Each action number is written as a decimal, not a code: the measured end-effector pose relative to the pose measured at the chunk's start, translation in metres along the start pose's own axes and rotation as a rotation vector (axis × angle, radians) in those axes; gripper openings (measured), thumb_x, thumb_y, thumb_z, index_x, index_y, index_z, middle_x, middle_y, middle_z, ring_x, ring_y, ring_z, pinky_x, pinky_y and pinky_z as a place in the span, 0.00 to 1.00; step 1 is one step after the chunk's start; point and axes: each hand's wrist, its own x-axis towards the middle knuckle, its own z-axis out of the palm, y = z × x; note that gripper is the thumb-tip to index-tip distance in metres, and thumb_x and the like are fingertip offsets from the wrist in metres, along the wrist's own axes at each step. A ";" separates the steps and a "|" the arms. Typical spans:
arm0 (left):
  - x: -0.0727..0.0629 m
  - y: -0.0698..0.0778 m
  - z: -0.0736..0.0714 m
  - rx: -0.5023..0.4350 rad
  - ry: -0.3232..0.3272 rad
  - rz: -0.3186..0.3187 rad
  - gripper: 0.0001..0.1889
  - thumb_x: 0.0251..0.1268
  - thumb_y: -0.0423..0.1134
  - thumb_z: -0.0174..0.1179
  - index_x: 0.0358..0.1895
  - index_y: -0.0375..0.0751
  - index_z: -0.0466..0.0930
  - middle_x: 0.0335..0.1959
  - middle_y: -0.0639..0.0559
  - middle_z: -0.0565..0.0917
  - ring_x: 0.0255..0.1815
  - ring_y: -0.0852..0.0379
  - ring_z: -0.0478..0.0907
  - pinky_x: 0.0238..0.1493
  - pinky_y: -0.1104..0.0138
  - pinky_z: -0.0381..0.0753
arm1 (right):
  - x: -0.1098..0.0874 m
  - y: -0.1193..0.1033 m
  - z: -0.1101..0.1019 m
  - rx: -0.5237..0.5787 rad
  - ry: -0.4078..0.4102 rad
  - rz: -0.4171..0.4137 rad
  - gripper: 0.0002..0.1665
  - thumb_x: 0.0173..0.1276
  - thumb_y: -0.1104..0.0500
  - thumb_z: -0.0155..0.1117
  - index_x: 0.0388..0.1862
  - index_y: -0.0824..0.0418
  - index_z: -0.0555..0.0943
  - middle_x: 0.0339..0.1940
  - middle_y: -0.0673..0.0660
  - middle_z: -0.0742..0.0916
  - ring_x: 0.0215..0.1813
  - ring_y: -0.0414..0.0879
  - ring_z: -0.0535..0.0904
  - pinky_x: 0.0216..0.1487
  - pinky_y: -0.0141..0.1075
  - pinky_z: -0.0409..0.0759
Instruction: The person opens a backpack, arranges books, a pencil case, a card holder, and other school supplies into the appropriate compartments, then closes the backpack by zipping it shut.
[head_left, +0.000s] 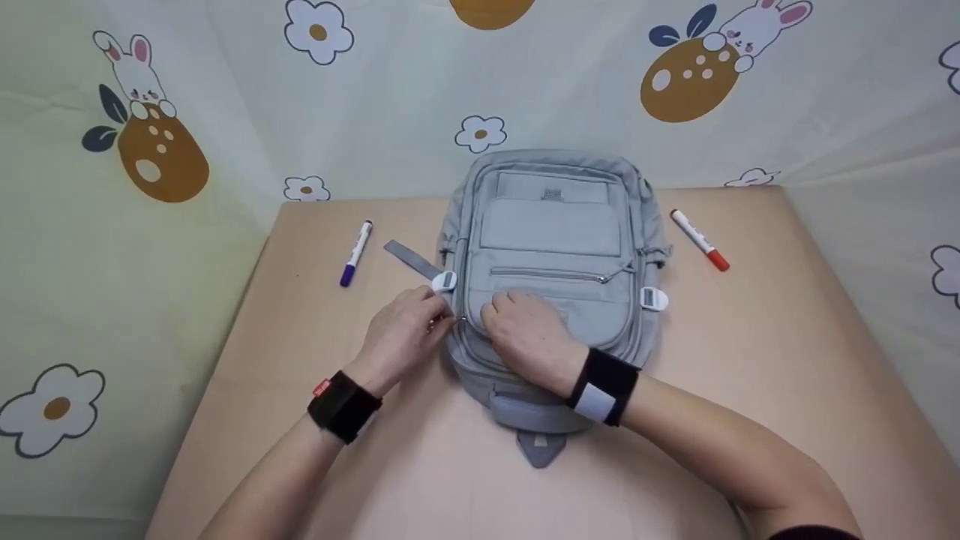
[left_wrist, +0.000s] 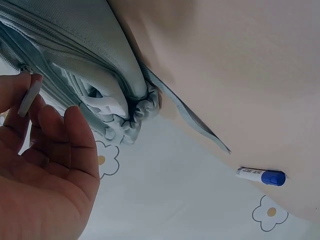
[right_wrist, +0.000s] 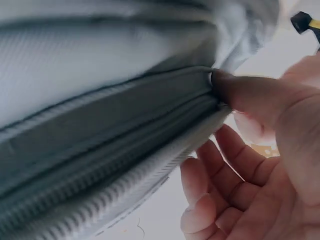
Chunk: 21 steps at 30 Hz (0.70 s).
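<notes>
A grey backpack lies on its back on the table, front pocket upward. At its lower left side, my left hand pinches a zipper pull between thumb and fingertips, the other fingers loosely curled. My right hand lies over the lower front of the bag with bent fingers. In the right wrist view its thumb and a finger pinch the fabric beside a zipper track, where a gap shows between the layers. The contents of the bag are hidden.
Left of the bag lies a blue-capped marker, and right of it a red-capped marker. A loose grey strap sticks out from the left side. White buckles sit on both sides. Behind the table hangs a patterned cloth.
</notes>
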 end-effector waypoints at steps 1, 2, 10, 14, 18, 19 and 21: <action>0.000 0.000 0.000 0.004 -0.003 -0.003 0.07 0.65 0.37 0.70 0.45 0.45 0.88 0.41 0.51 0.82 0.39 0.52 0.77 0.37 0.59 0.77 | 0.000 0.000 0.001 -0.008 -0.004 -0.006 0.02 0.64 0.65 0.64 0.35 0.63 0.80 0.31 0.56 0.83 0.32 0.50 0.78 0.30 0.42 0.80; 0.001 0.001 -0.001 0.010 -0.004 -0.004 0.07 0.65 0.37 0.70 0.44 0.45 0.88 0.41 0.51 0.83 0.39 0.51 0.77 0.37 0.59 0.77 | 0.000 -0.001 0.001 -0.012 -0.015 -0.010 0.02 0.64 0.66 0.64 0.36 0.62 0.80 0.31 0.56 0.83 0.31 0.50 0.78 0.29 0.42 0.80; 0.019 -0.003 -0.006 0.069 -0.014 0.020 0.04 0.70 0.39 0.67 0.42 0.45 0.87 0.38 0.52 0.80 0.37 0.52 0.75 0.36 0.60 0.75 | 0.003 -0.001 -0.007 -0.019 -0.084 -0.024 0.01 0.65 0.65 0.65 0.35 0.61 0.81 0.28 0.56 0.83 0.28 0.49 0.78 0.24 0.40 0.78; 0.035 -0.010 -0.006 0.091 -0.019 0.012 0.05 0.72 0.41 0.65 0.43 0.46 0.87 0.37 0.51 0.79 0.37 0.51 0.74 0.36 0.59 0.74 | 0.007 -0.001 -0.014 -0.056 -0.107 -0.056 0.03 0.62 0.65 0.67 0.34 0.61 0.82 0.26 0.56 0.83 0.27 0.49 0.78 0.22 0.40 0.76; 0.050 -0.017 -0.006 0.094 -0.016 -0.009 0.05 0.73 0.41 0.64 0.43 0.45 0.86 0.37 0.50 0.79 0.37 0.50 0.75 0.36 0.58 0.75 | 0.012 -0.003 -0.018 -0.098 -0.123 -0.099 0.03 0.61 0.64 0.69 0.33 0.60 0.83 0.24 0.55 0.84 0.26 0.49 0.78 0.23 0.39 0.76; 0.054 -0.019 -0.006 0.094 -0.012 -0.017 0.05 0.73 0.41 0.64 0.43 0.45 0.86 0.37 0.50 0.79 0.37 0.50 0.75 0.36 0.58 0.75 | 0.013 -0.003 -0.018 -0.108 -0.125 -0.106 0.02 0.61 0.63 0.68 0.33 0.60 0.83 0.24 0.55 0.84 0.26 0.49 0.78 0.24 0.39 0.76; 0.060 -0.022 -0.005 0.100 -0.008 -0.029 0.05 0.73 0.41 0.64 0.42 0.45 0.86 0.38 0.49 0.79 0.38 0.49 0.75 0.37 0.57 0.76 | 0.014 -0.003 -0.018 -0.124 -0.123 -0.116 0.01 0.61 0.63 0.67 0.32 0.59 0.82 0.24 0.55 0.84 0.26 0.49 0.79 0.25 0.39 0.75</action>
